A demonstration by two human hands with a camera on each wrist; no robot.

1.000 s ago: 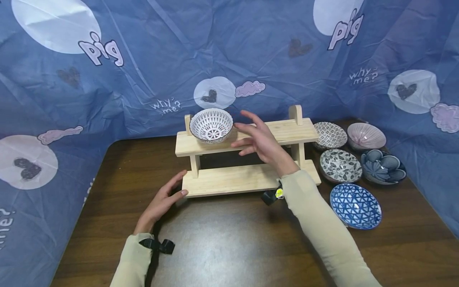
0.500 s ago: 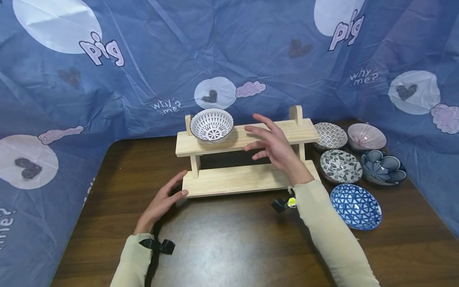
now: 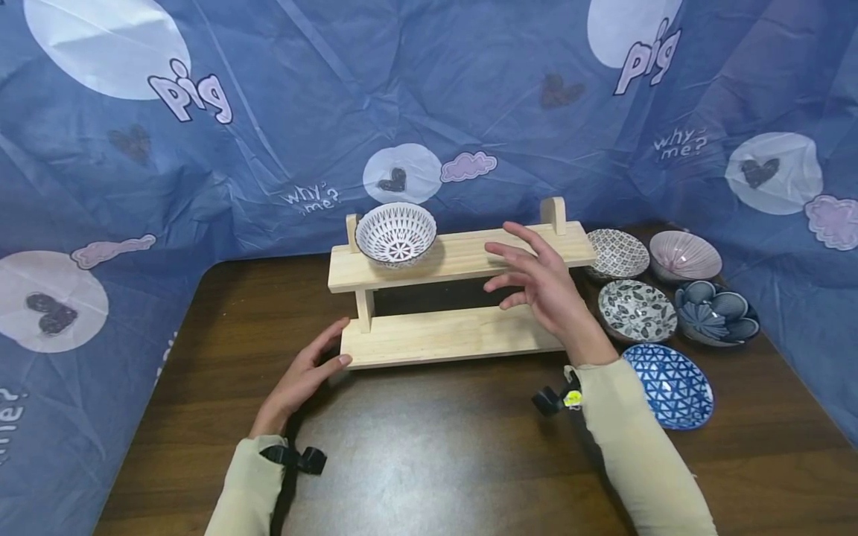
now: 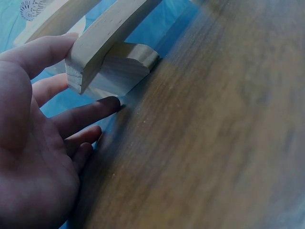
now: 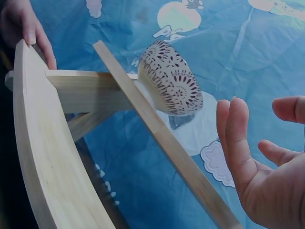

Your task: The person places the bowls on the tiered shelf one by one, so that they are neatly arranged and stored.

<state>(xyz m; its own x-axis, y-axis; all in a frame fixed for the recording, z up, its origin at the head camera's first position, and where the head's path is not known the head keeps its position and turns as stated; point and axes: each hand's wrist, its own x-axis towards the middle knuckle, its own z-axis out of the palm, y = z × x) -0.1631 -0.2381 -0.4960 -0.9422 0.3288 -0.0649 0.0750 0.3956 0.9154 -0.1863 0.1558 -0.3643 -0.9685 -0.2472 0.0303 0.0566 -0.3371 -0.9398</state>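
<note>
White bowl: over the last second the right hand [image 3: 543,290] has drawn away from the white round bowl with dark geometric patterning [image 3: 395,232], now well apart from it.
Bowl's place: upright at the left end of the upper board [image 3: 462,257] of the pale two-tier wooden stand; unmoved as the hand withdrew, so judged settled and this placement done.
Right hand: digits spread apart, nothing between them; at the stand's right half, fingers pointing left and away from the body, forearm reaching in from lower right.
Left hand [image 3: 300,381]: thumb and forefinger holding the left end of the lower board [image 3: 436,335]; same spot throughout, probably steadying.
Other bowls: five patterned ones [image 3: 637,309] grouped on the brown wooden desk [image 3: 415,461], right of the stand, not yet shelved.
</note>
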